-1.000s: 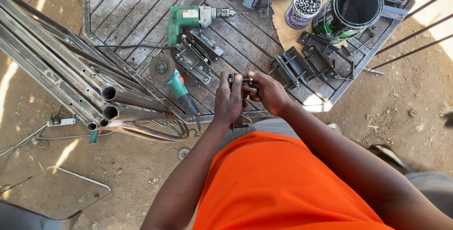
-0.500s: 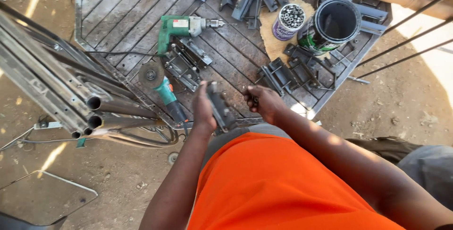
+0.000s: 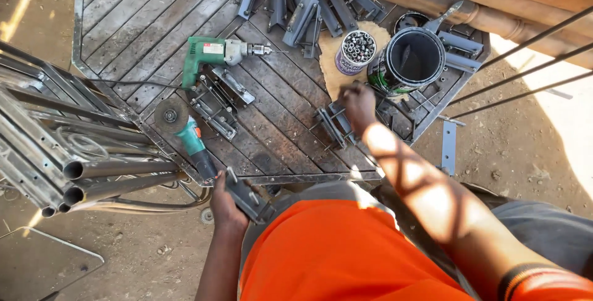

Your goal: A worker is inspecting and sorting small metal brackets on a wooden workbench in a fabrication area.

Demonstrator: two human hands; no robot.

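Left hand [image 3: 227, 205]: nearest the body, clamped on a grey metal bracket [image 3: 250, 197], long axis slanting down-right. Right hand [image 3: 358, 104]: stretched farther out, fingers closing on a bracket stack [image 3: 332, 125] on the slatted metal panel [image 3: 142, 23]. Beyond: tin of nuts [image 3: 357, 50], black bucket [image 3: 412, 60], green drill [image 3: 216, 54].

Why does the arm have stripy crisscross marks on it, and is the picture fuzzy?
Head view: hard sun casts crossing rod shadows over the right arm behind the right hand; the ground at right glares white; the left hand sits in shade; everything looks sharp.
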